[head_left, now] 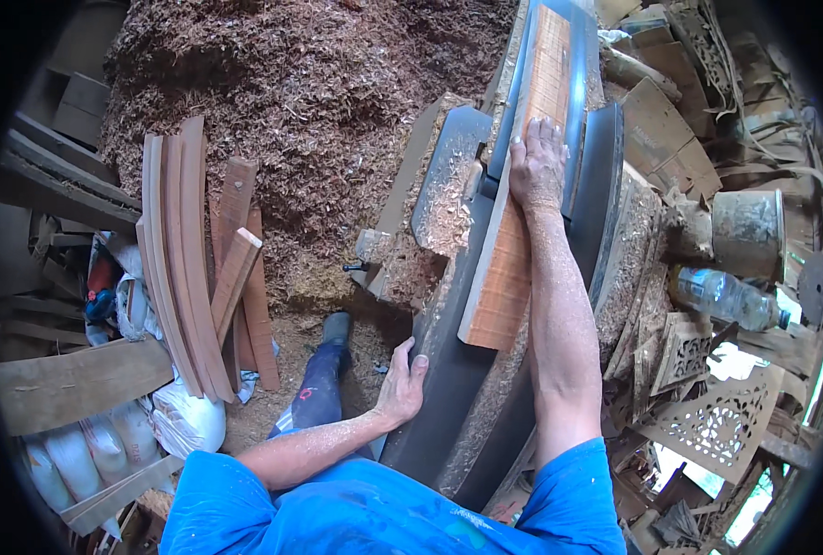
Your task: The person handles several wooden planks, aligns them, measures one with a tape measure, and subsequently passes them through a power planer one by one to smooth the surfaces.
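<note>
A long reddish-brown wooden board [504, 268] lies along the dark metal bed of a jointer [448, 388], slanting from near middle to far right. My right hand [538, 165] presses flat on the board's far part, arm stretched out, fingers extended. Beside the near left edge of the bed, my left hand [402, 384] rests against the metal, holding nothing, its thumb and fingers apart. Wood shavings cling to both forearms. A dark metal fence [599, 199] runs to the right of the board.
Shavings [310, 111] are heaped high beyond the machine. Left of me stand curved wooden strips [176, 268] and short boards [236, 199]. On the right are a bucket [749, 229], a plastic bottle [721, 296], cardboard [661, 134] and carved panels [721, 421].
</note>
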The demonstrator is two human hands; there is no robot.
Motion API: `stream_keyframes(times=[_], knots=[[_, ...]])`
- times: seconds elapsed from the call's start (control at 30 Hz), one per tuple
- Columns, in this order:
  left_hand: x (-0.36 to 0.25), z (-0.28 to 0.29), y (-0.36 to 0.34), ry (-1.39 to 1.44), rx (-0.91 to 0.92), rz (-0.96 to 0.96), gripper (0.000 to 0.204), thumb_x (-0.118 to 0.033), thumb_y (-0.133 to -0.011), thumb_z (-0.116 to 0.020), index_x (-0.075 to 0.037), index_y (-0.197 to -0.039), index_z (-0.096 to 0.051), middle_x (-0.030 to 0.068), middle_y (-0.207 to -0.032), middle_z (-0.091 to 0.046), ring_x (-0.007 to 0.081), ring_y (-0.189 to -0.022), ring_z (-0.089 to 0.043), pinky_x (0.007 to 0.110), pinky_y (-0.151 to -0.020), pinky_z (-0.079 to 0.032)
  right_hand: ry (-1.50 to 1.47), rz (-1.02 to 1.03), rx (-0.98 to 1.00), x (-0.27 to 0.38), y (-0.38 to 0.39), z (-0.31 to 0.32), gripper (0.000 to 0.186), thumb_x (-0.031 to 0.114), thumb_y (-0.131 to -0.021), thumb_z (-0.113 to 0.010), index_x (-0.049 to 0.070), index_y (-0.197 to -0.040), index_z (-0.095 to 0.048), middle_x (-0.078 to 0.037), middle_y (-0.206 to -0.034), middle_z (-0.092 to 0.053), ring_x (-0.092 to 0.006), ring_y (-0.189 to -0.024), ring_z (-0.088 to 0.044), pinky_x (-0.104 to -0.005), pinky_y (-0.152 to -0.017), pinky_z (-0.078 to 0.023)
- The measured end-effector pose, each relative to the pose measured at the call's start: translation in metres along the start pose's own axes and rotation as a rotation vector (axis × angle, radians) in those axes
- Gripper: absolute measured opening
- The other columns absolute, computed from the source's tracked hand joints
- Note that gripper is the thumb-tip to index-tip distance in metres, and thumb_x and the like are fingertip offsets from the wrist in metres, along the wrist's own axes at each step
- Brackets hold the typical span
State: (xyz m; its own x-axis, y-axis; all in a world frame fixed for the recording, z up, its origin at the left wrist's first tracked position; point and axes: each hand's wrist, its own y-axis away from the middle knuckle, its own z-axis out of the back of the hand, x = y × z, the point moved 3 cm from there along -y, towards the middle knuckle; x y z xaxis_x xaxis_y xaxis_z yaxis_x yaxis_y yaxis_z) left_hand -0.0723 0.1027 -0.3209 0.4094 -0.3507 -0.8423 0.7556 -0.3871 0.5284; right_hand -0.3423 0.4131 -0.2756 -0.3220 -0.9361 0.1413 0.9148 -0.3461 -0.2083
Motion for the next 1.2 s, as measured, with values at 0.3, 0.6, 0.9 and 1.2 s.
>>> stream_keyframes(times=[0.3,0.6,0.9,1.2], knots=[[0.002,-0.002,0.000,-0.028,-0.004,-0.021,0.080,-0.058,-0.105,-0.031,0.010,-0.147,-0.029,0.0358,-0.145,-0.039,0.0475,-0.136,-0.041,0.048,-0.114,-0.032,0.034,-0.001,-0.007,-0.014,-0.048,-0.013,0.060,0.039,-0.104,-0.036,0.003,-0.152,-0.039,-0.022,-0.160,-0.033,-0.0401,-0.149,-0.028,-0.0527,-0.122,-0.018],[0.001,-0.003,-0.001,-0.015,-0.046,-0.038,0.069,-0.046,-0.106,-0.042,0.008,-0.147,-0.030,0.0361,-0.143,-0.041,0.0490,-0.134,-0.043,0.049,-0.113,-0.034,0.273,0.313,-0.185,-0.040,-0.099,-0.035,0.050,0.033,-0.105,-0.043,0.002,-0.144,-0.049,-0.020,-0.152,-0.045,-0.0417,-0.141,-0.042,-0.0517,-0.117,-0.033],[0.003,-0.003,0.002,0.020,-0.028,0.013,0.071,-0.050,-0.105,-0.043,0.003,-0.149,-0.027,0.0339,-0.143,-0.040,0.0495,-0.132,-0.044,0.051,-0.109,-0.038,0.316,0.331,-0.137,-0.092,-0.177,-0.074,0.056,0.036,-0.107,-0.035,-0.004,-0.144,-0.047,-0.021,-0.153,-0.043,-0.0349,-0.146,-0.035,-0.0423,-0.124,-0.021],[0.004,-0.001,0.001,0.027,0.075,0.064,0.070,-0.047,-0.104,-0.045,0.002,-0.151,-0.025,0.0305,-0.147,-0.038,0.0446,-0.138,-0.041,0.047,-0.113,-0.035,0.253,0.363,-0.169,-0.129,-0.217,-0.070,0.052,0.033,-0.106,-0.040,-0.003,-0.142,-0.050,-0.025,-0.149,-0.047,-0.0359,-0.144,-0.038,-0.0426,-0.123,-0.023]])
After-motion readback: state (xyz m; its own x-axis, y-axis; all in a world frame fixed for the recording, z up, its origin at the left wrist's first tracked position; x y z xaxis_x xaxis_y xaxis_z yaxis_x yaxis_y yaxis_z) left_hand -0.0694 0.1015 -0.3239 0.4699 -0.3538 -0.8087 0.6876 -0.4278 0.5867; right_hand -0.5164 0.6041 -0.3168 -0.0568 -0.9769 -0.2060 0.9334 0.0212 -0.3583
